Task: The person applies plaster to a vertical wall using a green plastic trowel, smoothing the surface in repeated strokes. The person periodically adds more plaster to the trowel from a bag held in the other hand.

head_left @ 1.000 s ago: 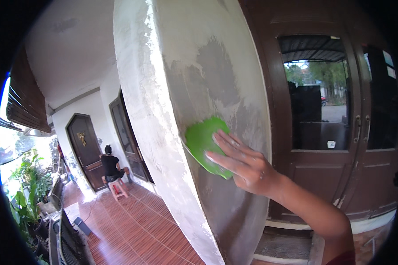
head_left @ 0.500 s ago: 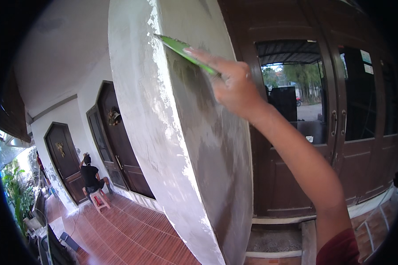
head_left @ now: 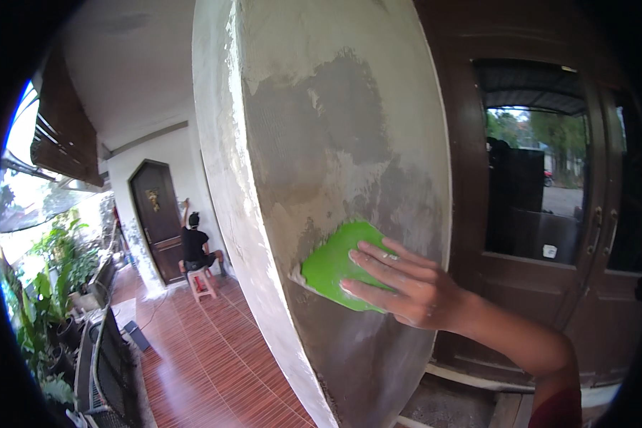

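My right hand (head_left: 406, 282) is closed on a green plastic putty spreader (head_left: 335, 267), its fingers spread along the spreader's face. The spreader lies nearly flat against the side of a plastered pillar (head_left: 285, 192), and whitish putty shows at its lower left corner. Around and above it the plaster has damp, darker grey patches (head_left: 346, 100). Rough white putty runs down the pillar's corner edge (head_left: 242, 135). My left hand is out of view.
Right of the pillar stands a brown double door (head_left: 471, 299) with glass panes. Far left, a person in black (head_left: 195, 242) sits on a pink stool (head_left: 202, 282), one arm raised to the wall. Red striped tiles (head_left: 192, 357) cover the porch; plants (head_left: 57, 264) line its left edge.
My right hand has brought the spreader down from the pillar's corner edge onto its side face, turning its green face into view. The view has shifted toward that side face.
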Action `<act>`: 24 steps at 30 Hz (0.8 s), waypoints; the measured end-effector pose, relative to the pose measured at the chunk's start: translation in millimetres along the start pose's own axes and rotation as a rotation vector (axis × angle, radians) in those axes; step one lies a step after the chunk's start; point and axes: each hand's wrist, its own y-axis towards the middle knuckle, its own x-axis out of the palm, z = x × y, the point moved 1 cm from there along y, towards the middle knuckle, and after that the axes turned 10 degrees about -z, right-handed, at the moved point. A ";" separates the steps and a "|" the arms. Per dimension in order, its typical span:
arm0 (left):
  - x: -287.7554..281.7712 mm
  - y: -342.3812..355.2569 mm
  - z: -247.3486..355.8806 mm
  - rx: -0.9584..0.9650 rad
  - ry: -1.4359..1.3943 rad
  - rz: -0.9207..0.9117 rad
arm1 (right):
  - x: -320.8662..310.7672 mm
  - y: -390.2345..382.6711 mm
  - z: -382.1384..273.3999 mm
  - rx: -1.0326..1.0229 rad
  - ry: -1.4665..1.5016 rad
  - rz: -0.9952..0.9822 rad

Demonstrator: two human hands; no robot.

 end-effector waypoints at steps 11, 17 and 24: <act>91.4 6.7 -13.1 0.101 -0.171 0.192 | 12.0 107.5 17.8 0.038 -0.186 0.412; 111.5 9.6 -21.2 0.096 -0.166 0.220 | 27.6 20.1 -45.7 -0.075 0.001 0.083; 130.2 9.2 -4.4 0.095 -0.139 0.244 | -8.1 32.8 14.7 0.049 0.086 0.421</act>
